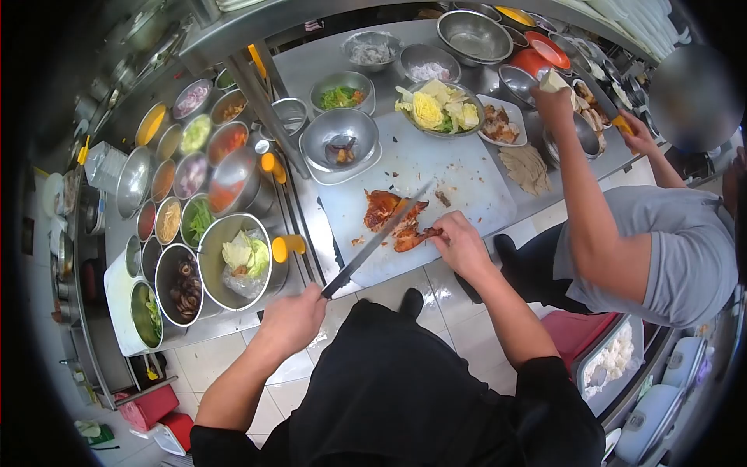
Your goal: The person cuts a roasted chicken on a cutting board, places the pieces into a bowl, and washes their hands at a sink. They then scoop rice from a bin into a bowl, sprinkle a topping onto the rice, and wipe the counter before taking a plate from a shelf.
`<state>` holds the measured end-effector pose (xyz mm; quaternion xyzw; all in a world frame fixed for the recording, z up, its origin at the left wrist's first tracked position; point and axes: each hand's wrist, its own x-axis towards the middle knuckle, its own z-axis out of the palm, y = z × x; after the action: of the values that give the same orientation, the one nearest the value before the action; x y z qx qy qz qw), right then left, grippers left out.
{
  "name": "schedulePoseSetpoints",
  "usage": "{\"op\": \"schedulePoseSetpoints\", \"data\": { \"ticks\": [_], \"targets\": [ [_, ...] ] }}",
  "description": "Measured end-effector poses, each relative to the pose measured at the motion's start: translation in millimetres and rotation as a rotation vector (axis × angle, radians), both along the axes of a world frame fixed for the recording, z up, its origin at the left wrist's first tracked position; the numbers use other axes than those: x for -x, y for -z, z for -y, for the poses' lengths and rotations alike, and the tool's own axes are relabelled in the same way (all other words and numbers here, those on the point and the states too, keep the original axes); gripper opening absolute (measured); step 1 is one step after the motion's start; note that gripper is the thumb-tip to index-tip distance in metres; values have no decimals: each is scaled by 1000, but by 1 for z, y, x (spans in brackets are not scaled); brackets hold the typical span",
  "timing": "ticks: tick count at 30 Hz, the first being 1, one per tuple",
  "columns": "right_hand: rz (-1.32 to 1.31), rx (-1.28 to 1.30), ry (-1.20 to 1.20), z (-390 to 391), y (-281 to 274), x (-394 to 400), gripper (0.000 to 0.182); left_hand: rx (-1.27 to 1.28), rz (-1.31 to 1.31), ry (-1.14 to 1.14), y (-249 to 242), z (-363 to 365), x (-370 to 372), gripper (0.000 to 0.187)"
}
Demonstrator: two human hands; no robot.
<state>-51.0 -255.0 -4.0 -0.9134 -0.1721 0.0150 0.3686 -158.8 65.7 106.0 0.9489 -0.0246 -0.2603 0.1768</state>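
The left hand (294, 321) has its grip closed around the handle of a long knife (378, 240). Its blade crosses over the roasted poultry (407, 236), which lies on the white cutting board (467, 187). The right hand (463, 243) has its grip pinching the poultry's thin end.

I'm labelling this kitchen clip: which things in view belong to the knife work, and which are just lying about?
In use:
- long, black-handled steel knife, in the left hand
- reddish-brown meat, held by the right hand
- flat white cutting board

Apparently lying about:
- pale yellow-green leaves
- crumpled beige sheet
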Motion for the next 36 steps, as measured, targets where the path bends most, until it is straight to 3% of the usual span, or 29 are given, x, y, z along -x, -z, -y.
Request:
{"op": "schedulePoseSetpoints", "data": {
  "ticks": [2, 5, 7, 10, 13, 16, 17, 21, 24, 28, 31, 36],
  "targets": [
    [47, 72, -54, -3, -10, -1, 60, 131, 62, -87, 1, -13, 22, 24],
    [236, 213, -235, -10, -23, -4, 86, 304, -275, -460, -15, -20, 41, 23],
    [337, 264, -422, -19, -20, -25, 99, 439, -370, -576, 3, -32, 52, 22],
    [435, 346, -616, -38, -25, -56, 98, 685, -475, -678, 43, -31, 51, 20],
    [441, 252, -688, -65, -3, -72, 93, 837, -559, -683, 73, -21, 33, 21],
    [332, 209, -358, -96, 10, -50, 77, 874, -567, -658, 78, -2, 20, 22],
    [368, 165, -221, -106, 8, -42, 62, 884, -564, -654, 78, 3, 18, 22],
    [266, 111, -34, -123, 5, -34, 54, 883, -565, -624, 67, 11, 9, 23],
    [377, 13, 31, -114, -5, -35, 51, 845, -580, -558, 49, 19, -2, 23],
    [401, 49, 183, -54, -36, -39, 48, 878, -632, -379, 14, 54, -34, 23],
    [428, 96, 243, 19, -46, -69, 48, 890, -619, -172, 17, 109, -83, 27],
    [368, 147, 252, 113, -51, -168, 48, 1049, -623, -229, 13, 209, -165, 27]
  ]
}}
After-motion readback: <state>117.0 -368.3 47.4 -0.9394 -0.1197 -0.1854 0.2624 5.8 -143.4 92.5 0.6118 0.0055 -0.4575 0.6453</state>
